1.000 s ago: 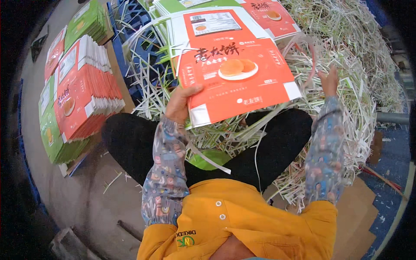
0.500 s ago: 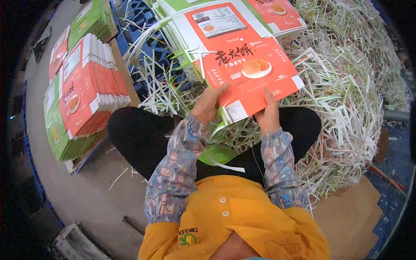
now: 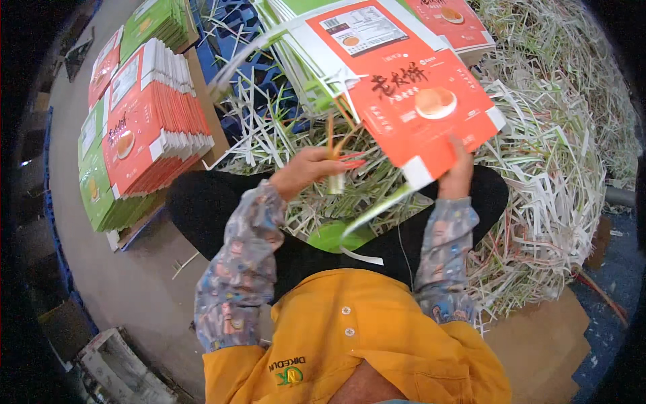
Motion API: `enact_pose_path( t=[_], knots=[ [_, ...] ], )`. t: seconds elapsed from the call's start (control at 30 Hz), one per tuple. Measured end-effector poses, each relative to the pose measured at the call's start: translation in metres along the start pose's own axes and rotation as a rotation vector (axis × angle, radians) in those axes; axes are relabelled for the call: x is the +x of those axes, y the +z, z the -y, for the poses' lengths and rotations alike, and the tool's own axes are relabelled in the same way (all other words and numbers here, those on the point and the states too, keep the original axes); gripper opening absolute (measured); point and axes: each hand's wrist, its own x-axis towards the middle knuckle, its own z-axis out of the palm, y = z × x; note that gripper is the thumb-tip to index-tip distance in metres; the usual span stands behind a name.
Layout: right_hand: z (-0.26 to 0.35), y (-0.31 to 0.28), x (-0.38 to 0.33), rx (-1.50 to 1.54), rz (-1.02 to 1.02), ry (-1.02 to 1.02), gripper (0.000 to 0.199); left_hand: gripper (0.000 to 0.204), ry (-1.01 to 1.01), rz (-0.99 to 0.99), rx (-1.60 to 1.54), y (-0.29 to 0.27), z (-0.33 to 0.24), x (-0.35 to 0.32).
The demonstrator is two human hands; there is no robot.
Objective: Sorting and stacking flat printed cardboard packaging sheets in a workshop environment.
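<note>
My right hand [image 3: 458, 176] grips the near edge of a red flat carton blank [image 3: 464, 77], its thumb on the printed top face. The blank is tilted, and its far part overlaps a stack of green and white blanks [image 3: 286, 57]. Left of it, my left hand [image 3: 304, 171] is closed around several thin paper offcut strips [image 3: 336, 182], red, orange and pale green, and is apart from the blank. A long white-green strip [image 3: 380, 212] hangs from the blank's near corner toward my lap.
Shredded paper trimmings [image 3: 538, 175] heap up on the right and between my legs. Red and green blanks stand stacked [image 3: 161, 121] at the left. A blue plastic pallet [image 3: 225, 50] shows at the back, a brown cardboard sheet [image 3: 538, 343] at the lower right.
My left hand has left the blank's near edge and moved left, with strips now in it. My right hand and the blank have shifted right. The whole view has also moved slightly.
</note>
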Motion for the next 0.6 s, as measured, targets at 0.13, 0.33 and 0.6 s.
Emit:
enact_pose_path(
  t=[0.13, 0.33, 0.6],
  knots=[
    [0.014, -0.020, 0.011, -0.022, -0.035, 0.038, 0.037, 0.020, 0.241, -0.113, 1.104, -0.035, -0.009, -0.015],
    [0.044, -0.029, 0.011, 0.034, -0.040, 0.068, 0.040, 0.020, -0.555, -0.477, 1.694, -0.178, 0.046, -0.048],
    [0.016, -0.020, 0.007, 0.016, -0.038, 0.044, 0.037, 0.042, 0.213, -0.337, 0.812, -0.029, -0.042, 0.005]
  ],
)
